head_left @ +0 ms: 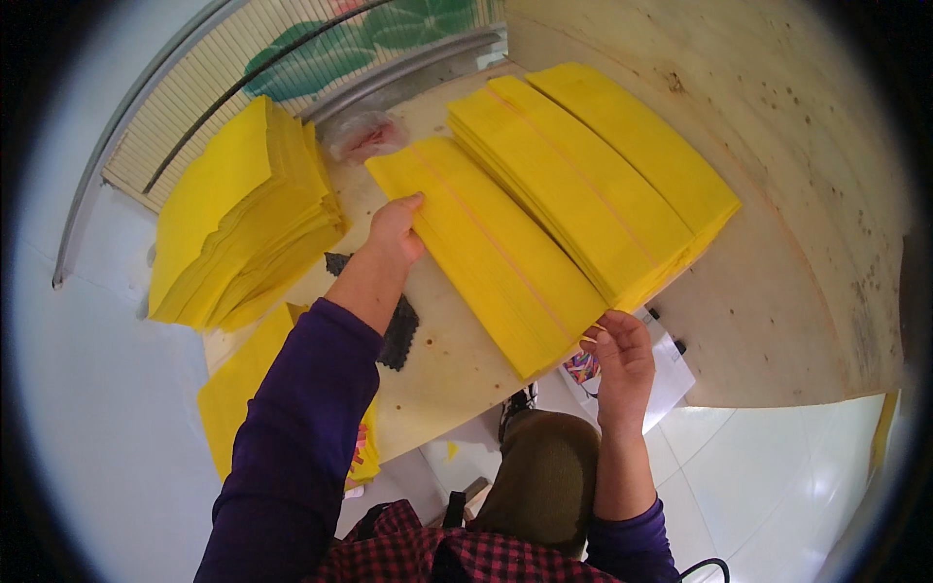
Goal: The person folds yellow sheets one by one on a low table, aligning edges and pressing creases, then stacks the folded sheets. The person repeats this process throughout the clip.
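Note:
A bundle of folded yellow fabric sheets (476, 253) lies slantwise on the wooden table, with a thin orange rubber band (505, 265) running lengthwise over it. My left hand (397, 228) is closed on the bundle's left edge, thumb on top and fingers hidden underneath. At the near right end of the bundle, my right hand (622, 360) has its fingers curled and pinched on the band where it reaches the edge. Right beside this bundle lies a second banded yellow bundle (573, 175). Beyond that is another yellow bundle (641, 136).
A tall yellow stack (233, 214) leans at the left of the table (437, 389), with more yellow fabric (248, 374) nearer me. Dark cloth scraps (398, 335) lie by my left forearm. Multicoloured bands (581, 366) sit below my right hand. A wooden panel (758, 194) rises on the right.

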Available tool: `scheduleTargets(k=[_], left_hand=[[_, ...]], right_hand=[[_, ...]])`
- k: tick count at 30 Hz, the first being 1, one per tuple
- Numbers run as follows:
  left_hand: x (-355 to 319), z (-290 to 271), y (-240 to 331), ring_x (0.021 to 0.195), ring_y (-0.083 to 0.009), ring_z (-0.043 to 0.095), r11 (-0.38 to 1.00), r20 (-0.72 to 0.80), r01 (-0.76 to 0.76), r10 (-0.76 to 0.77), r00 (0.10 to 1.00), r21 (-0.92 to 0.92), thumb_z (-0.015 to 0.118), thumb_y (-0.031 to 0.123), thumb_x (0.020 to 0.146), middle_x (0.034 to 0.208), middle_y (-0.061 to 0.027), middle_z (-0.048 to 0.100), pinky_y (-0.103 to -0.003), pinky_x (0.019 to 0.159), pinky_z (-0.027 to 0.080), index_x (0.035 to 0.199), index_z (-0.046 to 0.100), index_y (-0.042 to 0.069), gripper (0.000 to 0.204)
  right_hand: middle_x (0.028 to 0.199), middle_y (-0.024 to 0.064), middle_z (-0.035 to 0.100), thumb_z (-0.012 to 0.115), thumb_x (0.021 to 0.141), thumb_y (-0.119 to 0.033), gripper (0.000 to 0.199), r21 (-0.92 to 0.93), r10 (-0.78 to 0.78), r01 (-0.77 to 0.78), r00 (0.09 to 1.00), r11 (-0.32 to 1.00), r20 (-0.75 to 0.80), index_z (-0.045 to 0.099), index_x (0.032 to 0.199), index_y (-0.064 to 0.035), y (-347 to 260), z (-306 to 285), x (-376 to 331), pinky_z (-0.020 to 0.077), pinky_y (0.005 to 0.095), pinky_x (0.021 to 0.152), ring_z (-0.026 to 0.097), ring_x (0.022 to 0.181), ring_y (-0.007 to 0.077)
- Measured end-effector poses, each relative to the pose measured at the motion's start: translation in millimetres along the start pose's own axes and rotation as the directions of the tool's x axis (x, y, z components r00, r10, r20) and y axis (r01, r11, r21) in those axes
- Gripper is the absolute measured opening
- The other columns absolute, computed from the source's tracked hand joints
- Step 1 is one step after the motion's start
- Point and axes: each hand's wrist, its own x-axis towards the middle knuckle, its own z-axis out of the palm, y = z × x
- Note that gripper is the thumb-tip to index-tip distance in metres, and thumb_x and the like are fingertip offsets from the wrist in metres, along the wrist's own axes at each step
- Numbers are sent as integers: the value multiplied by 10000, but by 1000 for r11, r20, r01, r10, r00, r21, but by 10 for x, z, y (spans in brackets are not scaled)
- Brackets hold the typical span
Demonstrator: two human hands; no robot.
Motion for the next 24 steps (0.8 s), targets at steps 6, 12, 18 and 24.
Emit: scheduleTargets(k=[6,12,18,24], left_hand=[[122,-55,-57,1064,-312,556,999,-10,-36,36,999,-10,462,67,951,1203,-132,548,-465,925,476,1221,475,2,278],[187,-117,-42,1063,-311,556,993,-58,-114,114,992,8,449,27,932,1218,-135,540,-454,918,477,1222,474,3,292],[0,-24,-61,1110,-305,539,967,-53,-251,254,966,43,428,29,935,1275,-140,508,-442,946,459,1278,435,18,343],[-177,1,-217,1294,-290,380,783,-121,-525,588,799,334,479,110,937,1484,-154,279,-369,1045,338,1462,211,63,592]], right_hand=[[1016,50,583,549,937,-56,195,-37,17,-18,999,999,-37,520,1125,-15,35,-62,-45,481,256,811,570,913,117],[919,35,601,569,926,-59,132,-69,96,-99,995,993,-37,564,1044,1,128,-100,-119,489,241,748,571,822,96],[820,24,607,566,929,-74,91,-111,123,-119,992,987,29,585,971,4,164,-66,-128,485,237,685,571,720,96],[799,18,606,572,926,-80,97,-122,138,-135,990,983,12,589,937,15,174,-83,-140,491,227,674,576,705,92]])
